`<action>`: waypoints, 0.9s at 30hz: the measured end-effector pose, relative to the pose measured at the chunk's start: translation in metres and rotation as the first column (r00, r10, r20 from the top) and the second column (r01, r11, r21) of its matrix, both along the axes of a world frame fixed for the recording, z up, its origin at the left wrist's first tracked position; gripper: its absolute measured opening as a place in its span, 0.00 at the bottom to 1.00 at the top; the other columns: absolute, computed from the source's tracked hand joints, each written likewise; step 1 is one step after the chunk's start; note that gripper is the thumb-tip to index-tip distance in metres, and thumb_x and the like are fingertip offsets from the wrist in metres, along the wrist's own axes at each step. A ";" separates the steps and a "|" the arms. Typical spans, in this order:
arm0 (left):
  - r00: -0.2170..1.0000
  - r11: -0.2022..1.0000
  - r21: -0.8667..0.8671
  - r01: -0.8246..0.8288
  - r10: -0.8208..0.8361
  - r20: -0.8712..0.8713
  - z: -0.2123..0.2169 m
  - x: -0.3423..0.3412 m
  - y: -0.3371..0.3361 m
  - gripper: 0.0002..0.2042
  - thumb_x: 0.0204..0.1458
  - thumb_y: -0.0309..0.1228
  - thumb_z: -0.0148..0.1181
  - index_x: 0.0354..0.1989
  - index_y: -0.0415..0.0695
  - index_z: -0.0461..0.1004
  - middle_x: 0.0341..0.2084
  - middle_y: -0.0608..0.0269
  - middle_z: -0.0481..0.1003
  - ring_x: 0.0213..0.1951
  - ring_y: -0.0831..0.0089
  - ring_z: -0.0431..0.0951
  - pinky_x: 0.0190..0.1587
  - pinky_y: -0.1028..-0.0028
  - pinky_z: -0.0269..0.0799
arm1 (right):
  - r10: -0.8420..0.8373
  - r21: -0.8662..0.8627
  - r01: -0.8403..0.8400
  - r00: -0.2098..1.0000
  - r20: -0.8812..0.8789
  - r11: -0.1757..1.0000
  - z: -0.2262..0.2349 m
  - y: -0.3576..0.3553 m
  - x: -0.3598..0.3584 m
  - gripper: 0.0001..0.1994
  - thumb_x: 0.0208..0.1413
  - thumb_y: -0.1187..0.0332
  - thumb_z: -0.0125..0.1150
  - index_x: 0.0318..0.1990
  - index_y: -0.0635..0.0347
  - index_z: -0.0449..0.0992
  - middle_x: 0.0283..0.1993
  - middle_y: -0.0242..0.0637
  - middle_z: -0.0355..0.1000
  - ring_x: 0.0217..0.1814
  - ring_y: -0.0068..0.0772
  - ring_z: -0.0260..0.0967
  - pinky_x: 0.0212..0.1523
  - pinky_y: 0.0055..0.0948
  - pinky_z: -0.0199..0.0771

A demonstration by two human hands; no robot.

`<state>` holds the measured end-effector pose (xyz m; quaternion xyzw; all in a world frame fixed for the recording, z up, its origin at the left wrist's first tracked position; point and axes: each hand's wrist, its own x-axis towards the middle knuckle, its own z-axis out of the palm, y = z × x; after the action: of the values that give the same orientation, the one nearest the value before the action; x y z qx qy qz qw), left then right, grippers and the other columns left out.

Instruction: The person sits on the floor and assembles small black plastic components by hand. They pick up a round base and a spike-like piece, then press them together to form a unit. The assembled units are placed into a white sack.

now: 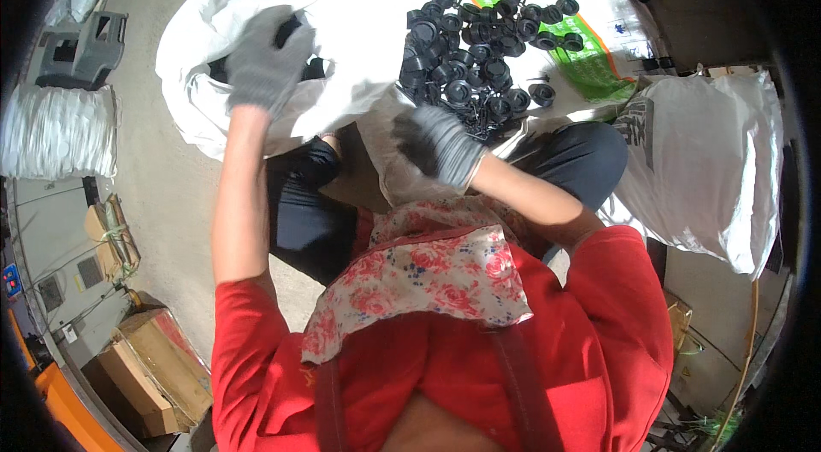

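Observation:
My left hand (272,60), in a grey knit glove, is over the mouth of a white woven bag (192,101). Its thumb stands apart from the fingers, with something black showing in the gap; whether that is a part or the bag's dark inside is unclear. Black pieces (315,69) show in the bag's opening beside the glove. My right hand (440,146), also gloved in grey, is smeared by motion at the near edge of a heap of black plastic caps (462,67). Its fingers are darkened and indistinct. Several caps have thin stems.
The caps lie on a white sheet with a green and orange band (590,67). A full white sack (701,170) stands at the right. On the left are a grey plastic piece (81,50), a white bundle (58,131) and cardboard boxes (158,366). My bent legs (312,225) flank the work area.

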<state>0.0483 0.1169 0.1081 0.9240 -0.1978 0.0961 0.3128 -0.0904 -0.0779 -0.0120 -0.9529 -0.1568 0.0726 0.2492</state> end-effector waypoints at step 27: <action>0.944 0.972 -0.010 0.233 -0.224 0.242 -0.067 -0.002 -0.054 0.23 0.46 0.42 0.63 0.48 0.40 0.70 0.47 0.48 0.71 0.51 0.54 0.70 0.55 0.64 0.65 | -0.374 -0.494 0.089 0.771 -0.516 0.865 -0.170 -0.093 0.023 0.52 0.33 0.43 0.63 0.69 0.39 0.43 0.70 0.58 0.34 0.71 0.66 0.30 0.68 0.55 0.37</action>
<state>0.0467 0.0632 0.0416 0.8702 -0.3378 0.1737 0.3136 -0.0677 -0.1712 -0.1821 -0.9238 0.0723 0.3695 0.0696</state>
